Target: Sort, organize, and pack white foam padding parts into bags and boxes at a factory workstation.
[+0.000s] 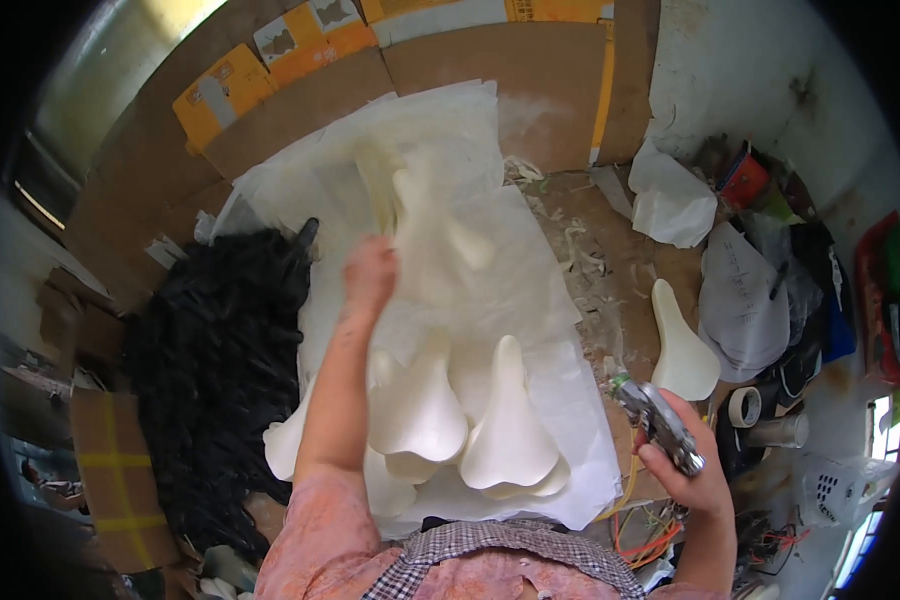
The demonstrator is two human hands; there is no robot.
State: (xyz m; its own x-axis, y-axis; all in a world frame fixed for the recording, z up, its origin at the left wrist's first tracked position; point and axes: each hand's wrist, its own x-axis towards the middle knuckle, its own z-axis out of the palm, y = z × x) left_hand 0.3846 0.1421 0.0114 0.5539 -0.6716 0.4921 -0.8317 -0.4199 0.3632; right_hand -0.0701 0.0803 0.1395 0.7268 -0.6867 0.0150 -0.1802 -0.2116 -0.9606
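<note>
My left hand (368,276) reaches out over the white paper sheet (560,330) and grips a cream foam saddle pad (425,225), which is blurred as if in motion. My right hand (692,468) is closed on a metal spray gun (658,420) at the bench's right side, its nozzle pointing up and left. Several cream saddle-shaped foam pads (505,430) lie stacked on the paper just in front of me. One more cream pad (682,350) lies alone on the brown bench to the right of the paper.
A heap of black saddle shells (215,370) fills the left side. Cardboard panels (510,70) line the back. At the right lie white bags (670,200), a tape roll (743,405), a white basket (835,490), orange cables (650,535) and clutter.
</note>
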